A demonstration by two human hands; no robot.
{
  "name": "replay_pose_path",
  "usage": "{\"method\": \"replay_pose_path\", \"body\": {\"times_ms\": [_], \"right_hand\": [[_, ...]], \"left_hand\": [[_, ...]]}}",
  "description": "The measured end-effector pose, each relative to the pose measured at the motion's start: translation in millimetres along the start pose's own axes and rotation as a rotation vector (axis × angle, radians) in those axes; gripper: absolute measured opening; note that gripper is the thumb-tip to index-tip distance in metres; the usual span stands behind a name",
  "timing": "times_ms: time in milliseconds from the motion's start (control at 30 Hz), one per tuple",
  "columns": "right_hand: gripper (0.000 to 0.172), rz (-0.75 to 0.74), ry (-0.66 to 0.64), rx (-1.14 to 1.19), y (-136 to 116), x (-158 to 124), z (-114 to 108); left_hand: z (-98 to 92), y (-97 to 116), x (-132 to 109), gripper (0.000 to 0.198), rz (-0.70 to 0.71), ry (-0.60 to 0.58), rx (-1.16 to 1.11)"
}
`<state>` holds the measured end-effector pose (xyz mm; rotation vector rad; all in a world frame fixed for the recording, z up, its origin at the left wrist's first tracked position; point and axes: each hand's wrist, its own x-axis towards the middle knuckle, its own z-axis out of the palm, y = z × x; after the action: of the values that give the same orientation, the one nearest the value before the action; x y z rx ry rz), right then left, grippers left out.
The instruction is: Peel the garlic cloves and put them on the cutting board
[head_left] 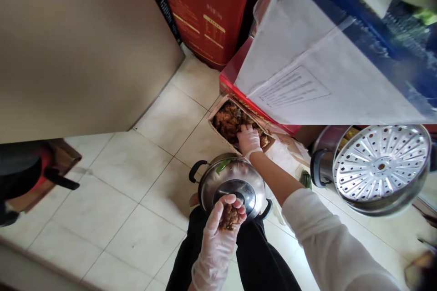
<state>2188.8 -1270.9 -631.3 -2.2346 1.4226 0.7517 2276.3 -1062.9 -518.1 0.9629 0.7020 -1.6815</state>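
My left hand (223, 232), in a clear plastic glove, is raised palm up in front of the pot. Its fingers curl around a rough brown, knobbly lump (229, 217). My right hand (249, 140), gloved too, reaches into a narrow cardboard box (221, 136) on the floor. Its fingers are slightly apart and rest on dark brown lumpy pieces (227, 120) that fill the box; the fingertips are partly hidden among them. Between my legs stands a steel pot with a lid (208, 186), and a green scrap (223, 166) lies on the lid.
A larger pot with a perforated steamer plate (382, 163) stands at right. Above the box leans a big white and blue carton (293, 68), beside a red bag (211, 13). A beige panel (85, 45) fills the upper left; a black-handled pan (61, 177) sits below it.
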Motion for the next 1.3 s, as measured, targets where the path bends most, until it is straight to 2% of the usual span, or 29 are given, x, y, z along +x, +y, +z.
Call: {"method": "replay_pose_path", "body": {"times_ms": [167, 300, 433, 567, 667, 733, 767, 800, 867, 933, 1033, 1133, 1200, 1300], "right_hand": [[0.032, -0.074, -0.045, -0.03, 0.1, 0.4, 9.0], [0.033, -0.045, -0.08, -0.041, -5.7, 8.5, 13.8], [0.032, -0.02, -0.048, -0.024, -6.3, 15.9, 17.7], [0.024, -0.048, 0.049, 0.07, 2.6, 10.7, 15.2], [0.022, 0.046, 0.256, 0.319, 8.8, -13.5, 9.2], [0.026, 0.181, 0.395, 0.709, 11.2, -43.4, 4.6], [0.03, 0.243, 0.408, 0.959, 12.2, -62.3, 2.3], [0.034, 0.281, 0.367, 1.208, 13.3, -83.5, 0.2], [0.041, 0.301, 0.203, 1.639, 16.2, -130.6, -4.2], [0.043, 0.293, 0.059, 1.917, 20.0, -180.2, -9.9], [0.04, 0.334, -0.07, 2.09, 27.0, -253.3, -24.8], [0.034, 0.336, -0.13, 2.067, 36.4, -325.7, -50.5], [0.032, 0.311, -0.1, 2.023, 44.1, -377.4, -71.6], [0.03, 0.33, 0.026, 1.981, 55.4, -463.2, -101.8]], "left_hand": [[1.4, 3.3, -2.6, 0.025, 0.007, 0.05, 0.012], [1.7, 4.6, -1.1, 0.026, 0.008, 0.056, 0.014], [-0.9, 3.3, 0.3, 0.027, 0.014, 0.059, 0.019], [-2.7, 0.4, -1.1, 0.029, 0.026, 0.063, 0.009], [-2.3, 0.2, -2.3, 0.034, 0.023, 0.05, -0.009], [-1.0, 1.0, -2.5, 0.035, 0.033, 0.04, -0.03], [-0.1, 1.0, -2.7, 0.035, 0.036, 0.032, -0.043], [1.0, 0.3, -3.4, 0.035, 0.039, 0.022, -0.058], [4.1, -4.8, -7.3, 0.036, 0.029, -0.011, -0.08], [9.7, -16.5, -17.2, 0.039, 0.004, -0.05, -0.093], [26.7, -44.6, -48.4, 0.042, -0.046, -0.105, -0.118], [54.5, -77.7, -98.4, 0.044, -0.072, -0.173, -0.119], [74.8, -100.1, -138.6, 0.045, -0.084, -0.227, -0.078], [100.1, -135.7, -203.7, 0.047, -0.147, -0.289, 0.024]]}}
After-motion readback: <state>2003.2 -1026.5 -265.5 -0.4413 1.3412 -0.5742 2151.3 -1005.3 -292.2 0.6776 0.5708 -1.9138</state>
